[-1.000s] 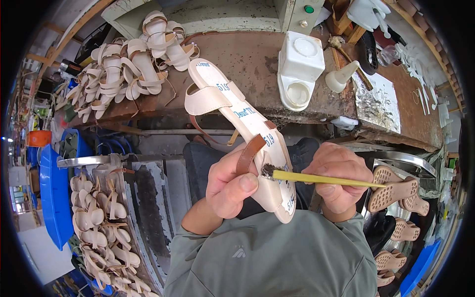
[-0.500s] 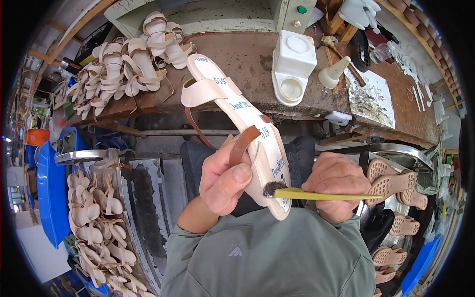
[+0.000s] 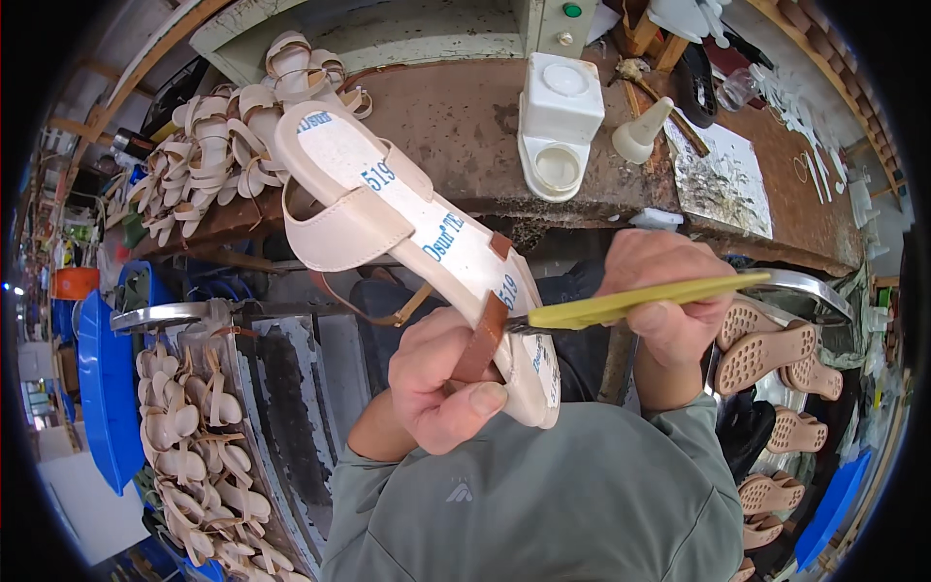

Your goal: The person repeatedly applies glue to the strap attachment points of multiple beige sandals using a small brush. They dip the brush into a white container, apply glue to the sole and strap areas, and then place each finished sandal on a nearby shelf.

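Here's the bench (image 3: 436, 116), broad, brown and scuffed, spanning the top of the view. To its left and nearer the person stands a worn rack (image 3: 281, 417) in peeling grey, with a crowd of pale sandals (image 3: 184, 427) piled along its left edge. Farther left, a blue tray (image 3: 107, 398) stands tipped up on its side. Back on the bench, another heap (image 3: 208, 145) of pale sandals fills the left end, overlapping one another. Over on the person's right, below the bench's right end, tan soles (image 3: 761, 359) show their dotted undersides. A stained white sheet (image 3: 722, 189) covers part of the near edge toward the right corner, and a white dispenser (image 3: 562, 116) stands left of it, its round cup facing the near edge.

Now the sandal (image 3: 427, 228): up in the air before the bench's near edge, tilted, toe toward the left end, heel down by the shirt. The left hand (image 3: 436, 383) grips it near the heel, fingers curled, thumb along the side. The right hand (image 3: 669, 296) pinches a yellow-handled brush (image 3: 630, 303) between thumb and fingers, dark bristles right beside the brown strap (image 3: 482, 339); whether they touch the footbed, I can't tell.
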Demonstrator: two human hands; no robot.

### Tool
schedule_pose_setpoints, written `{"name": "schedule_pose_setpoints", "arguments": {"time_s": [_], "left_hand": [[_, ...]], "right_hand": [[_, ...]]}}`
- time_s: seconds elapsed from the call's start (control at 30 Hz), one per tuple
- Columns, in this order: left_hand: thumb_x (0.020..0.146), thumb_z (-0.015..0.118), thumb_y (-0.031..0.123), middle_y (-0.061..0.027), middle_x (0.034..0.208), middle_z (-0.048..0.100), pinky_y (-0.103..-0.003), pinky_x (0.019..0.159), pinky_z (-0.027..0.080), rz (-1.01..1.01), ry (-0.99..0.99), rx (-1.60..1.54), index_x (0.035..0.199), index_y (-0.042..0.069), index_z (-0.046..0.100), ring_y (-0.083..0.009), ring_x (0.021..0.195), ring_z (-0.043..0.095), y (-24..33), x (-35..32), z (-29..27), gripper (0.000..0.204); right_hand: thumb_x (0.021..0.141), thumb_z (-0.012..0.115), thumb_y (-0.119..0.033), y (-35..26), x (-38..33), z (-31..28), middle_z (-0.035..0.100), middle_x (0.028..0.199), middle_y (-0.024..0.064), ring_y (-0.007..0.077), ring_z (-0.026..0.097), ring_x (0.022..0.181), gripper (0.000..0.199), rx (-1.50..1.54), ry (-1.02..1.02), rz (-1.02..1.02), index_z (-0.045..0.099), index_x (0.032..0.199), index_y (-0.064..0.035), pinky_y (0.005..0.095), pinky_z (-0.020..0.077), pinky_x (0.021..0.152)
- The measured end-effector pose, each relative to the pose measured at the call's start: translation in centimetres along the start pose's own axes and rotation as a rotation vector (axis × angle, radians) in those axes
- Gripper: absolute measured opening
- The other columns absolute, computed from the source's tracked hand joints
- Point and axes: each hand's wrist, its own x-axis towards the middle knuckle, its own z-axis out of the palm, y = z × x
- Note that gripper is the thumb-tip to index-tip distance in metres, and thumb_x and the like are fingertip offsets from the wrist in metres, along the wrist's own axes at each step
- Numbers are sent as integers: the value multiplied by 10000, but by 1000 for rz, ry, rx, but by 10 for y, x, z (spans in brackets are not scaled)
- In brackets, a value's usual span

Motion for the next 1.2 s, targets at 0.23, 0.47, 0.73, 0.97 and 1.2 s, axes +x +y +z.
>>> {"name": "schedule_pose_setpoints", "arguments": {"time_s": [0.23, 0.47, 0.73, 0.97, 1.2], "left_hand": [[749, 579, 125, -88, 611, 466, -291, 415, 281, -8, -48, 58, 623, 10, 454, -173, 460, 392, 1, 5, -1, 211], [738, 568, 108, -97, 622, 482, -286, 414, 296, 4, -50, 77, 615, 12, 453, -176, 459, 390, -1, 7, 3, 194], [764, 553, 45, -136, 702, 513, -290, 556, 392, 21, 172, 282, 726, -41, 514, -214, 596, 449, -1, 1, 10, 101], [837, 526, 138, -191, 944, 558, -295, 743, 428, -131, 326, 177, 943, -87, 477, -194, 801, 517, -3, -6, 14, 254], [855, 514, 216, -174, 1099, 568, -306, 880, 430, -197, 438, 103, 1214, -120, 428, -183, 972, 557, -6, -5, 15, 499]], "right_hand": [[668, 740, -77, 1, 13, -12, 651, 666, 144, 207, 594, 526, 166, 16, -219, -78, 668, 759, 42, 284, 443, 474], [679, 736, -73, -4, 27, -20, 640, 669, 159, 196, 583, 529, 164, 57, -192, 46, 667, 756, 54, 273, 439, 474], [734, 698, -150, -10, 5, 4, 618, 663, 150, 196, 550, 474, 209, -94, -17, 100, 627, 771, 43, 286, 415, 449], [665, 718, -43, -2, -14, 4, 650, 702, 156, 223, 607, 544, 195, -62, 44, -95, 654, 813, 66, 295, 434, 479], [702, 669, -46, 2, -30, 2, 656, 731, 165, 210, 608, 545, 118, -94, 37, -114, 657, 784, 38, 304, 428, 480]]}}
